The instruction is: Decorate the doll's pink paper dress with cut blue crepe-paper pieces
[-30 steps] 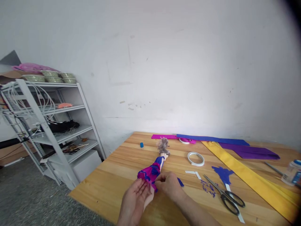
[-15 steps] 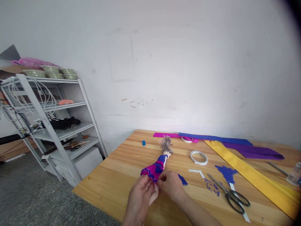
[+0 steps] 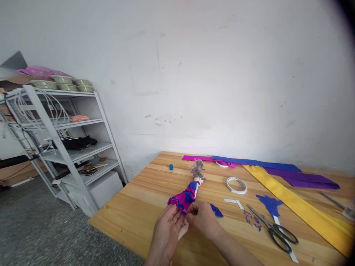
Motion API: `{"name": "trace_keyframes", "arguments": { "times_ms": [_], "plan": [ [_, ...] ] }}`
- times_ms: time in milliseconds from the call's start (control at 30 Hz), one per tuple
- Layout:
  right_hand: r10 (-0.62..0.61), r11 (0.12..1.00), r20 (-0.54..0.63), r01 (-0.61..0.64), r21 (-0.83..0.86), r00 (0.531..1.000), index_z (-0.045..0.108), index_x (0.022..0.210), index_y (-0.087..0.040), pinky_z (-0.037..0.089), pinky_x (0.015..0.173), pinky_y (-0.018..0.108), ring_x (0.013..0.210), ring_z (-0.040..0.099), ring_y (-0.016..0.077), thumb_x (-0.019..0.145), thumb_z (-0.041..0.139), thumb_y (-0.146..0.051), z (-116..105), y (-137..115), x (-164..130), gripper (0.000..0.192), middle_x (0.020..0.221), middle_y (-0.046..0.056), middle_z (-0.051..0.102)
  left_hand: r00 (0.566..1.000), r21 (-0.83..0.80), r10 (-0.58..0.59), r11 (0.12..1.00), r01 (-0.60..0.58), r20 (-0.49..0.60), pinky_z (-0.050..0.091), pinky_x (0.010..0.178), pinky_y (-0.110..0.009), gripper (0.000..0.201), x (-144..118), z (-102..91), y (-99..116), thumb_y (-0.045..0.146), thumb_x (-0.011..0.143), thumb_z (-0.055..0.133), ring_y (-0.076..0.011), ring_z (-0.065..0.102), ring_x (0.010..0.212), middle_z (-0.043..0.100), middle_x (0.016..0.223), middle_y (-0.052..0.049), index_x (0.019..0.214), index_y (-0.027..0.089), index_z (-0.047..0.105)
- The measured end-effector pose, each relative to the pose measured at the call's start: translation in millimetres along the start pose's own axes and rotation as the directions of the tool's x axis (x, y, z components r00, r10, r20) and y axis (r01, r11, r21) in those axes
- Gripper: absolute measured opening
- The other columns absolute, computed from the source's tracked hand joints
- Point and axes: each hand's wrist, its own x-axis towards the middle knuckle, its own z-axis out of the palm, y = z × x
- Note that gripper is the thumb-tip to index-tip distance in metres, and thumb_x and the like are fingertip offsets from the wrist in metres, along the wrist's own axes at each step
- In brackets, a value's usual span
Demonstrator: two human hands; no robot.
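The doll (image 3: 195,184) lay on the wooden table (image 3: 133,210), hair toward the wall (image 3: 222,92), skirt (image 3: 177,200) toward the person; the left hand (image 3: 168,226) was palm up at the hem, fingers extended and uncurled, beside the doll's legs; the right hand (image 3: 203,218) had thumb and fingertips drawn in at the hem, though whether they pinched cloth could not be told; a blue scrap (image 3: 216,210) lay just beyond that hand; scissors (image 3: 273,229) lay farther right.
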Motion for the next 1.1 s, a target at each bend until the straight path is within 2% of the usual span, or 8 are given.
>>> {"name": "trace_keyframes", "arguments": {
  "times_ms": [133,200,267,467,667,800,967,1100],
  "plan": [
    [-0.085,0.996,-0.02,0.085,-0.014,0.996,0.066,0.063,-0.018,0.034,0.05,0.017,0.057,0.054,0.0107,0.062,0.05,-0.013,-7,1,-7,0.017,0.061,-0.001,0.064,0.983,0.161,0.165,0.975,-0.151,-0.083,0.05,0.071,-0.031,0.014,-3,-3.0,1,0.007,0.075,0.054,-0.0171,0.062,0.073,0.063,0.077,-0.005,0.084,0.018,0.052],
    [-0.13,0.991,-0.038,0.128,-0.049,0.991,0.065,0.061,-0.018,0.032,0.05,0.018,0.055,0.052,0.0102,0.063,0.051,-0.014,-11,-1,-10,0.015,0.059,-0.002,0.062,0.906,0.399,0.399,0.861,-0.316,-0.142,0.048,0.068,-0.027,0.021,-8,-6.6,2,0.01,0.067,0.065,-0.0167,0.061,0.071,0.063,0.075,-0.002,0.084,0.019,0.056],
    [-0.184,0.98,-0.056,0.179,-0.089,0.981,0.064,0.06,-0.018,0.031,0.05,0.018,0.054,0.049,0.0099,0.065,0.051,-0.015,-16,-5,-14,0.014,0.058,-0.002,0.06,0.824,0.598,0.56,0.69,-0.408,-0.083,0.047,0.066,-0.024,0.025,-13,-11.1,1,0.014,0.059,0.073,-0.0171,0.06,0.07,0.064,0.075,-0.002,0.081,0.019,0.062],
    [-0.26,0.961,-0.079,0.25,-0.12,0.962,0.061,0.057,-0.018,0.03,0.051,0.019,0.055,0.048,0.0097,0.066,0.049,-0.013,-19,-16,-25,0.016,0.059,-0.001,0.058,0.893,0.717,0.416,0.569,-0.402,0.171,0.048,0.067,-0.022,0.02,-17,-22.0,-10,0.031,0.066,0.068,-0.0186,0.062,0.073,0.07,0.078,-0.005,0.081,0.018,0.07],
    [-0.162,0.987,-0.102,0.161,-0.014,0.982,0.063,0.059,-0.018,0.031,0.051,0.018,0.054,0.049,0.0097,0.065,0.05,-0.014,-17,-14,-25,0.015,0.058,-0.002,0.059,0.901,0.799,0.412,0.493,-0.344,0.134,0.048,0.069,-0.024,0.019,-18,-16.6,-16,0.029,0.069,0.064,-0.0195,0.062,0.072,0.07,0.078,-0.005,0.083,0.019,0.071],
    [-0.029,0.997,-0.069,0.034,0.076,0.997,0.066,0.061,-0.017,0.033,0.049,0.018,0.054,0.051,0.0107,0.065,0.051,-0.016,-13,-10,-22,0.015,0.057,-0.001,0.061,0.867,0.81,0.485,0.459,-0.365,0.115,0.046,0.069,-0.024,0.014,-21,-12.0,-20,0.025,0.067,0.067,-0.0199,0.059,0.072,0.069,0.078,-0.005,0.08,0.021,0.072],
    [0.097,0.985,0.001,-0.096,0.145,0.995,0.068,0.062,-0.016,0.034,0.048,0.017,0.055,0.055,0.0114,0.064,0.051,-0.015,-7,-8,-13,0.017,0.057,0.0,0.063,0.858,0.694,0.486,0.559,-0.454,0.17,0.044,0.078,-0.024,0.017,-19,-12.7,-18,0.016,0.063,0.069,-0.0236,0.054,0.089,0.065,0.084,-0.006,0.076,0.026,0.073],
    [0.175,0.977,0.007,-0.174,0.127,0.985,0.068,0.06,-0.016,0.038,0.049,0.018,0.058,0.058,0.0126,0.063,0.05,-0.014,-3,-5,0,0.018,0.059,0.001,0.066,0.85,0.686,0.485,0.547,-0.479,0.206,0.037,0.092,-0.028,0.022,-15,-11.9,-14,0.01,0.066,0.064,-0.0264,0.046,0.103,0.061,0.088,-0.007,0.078,0.027,0.072]
  ]
}}
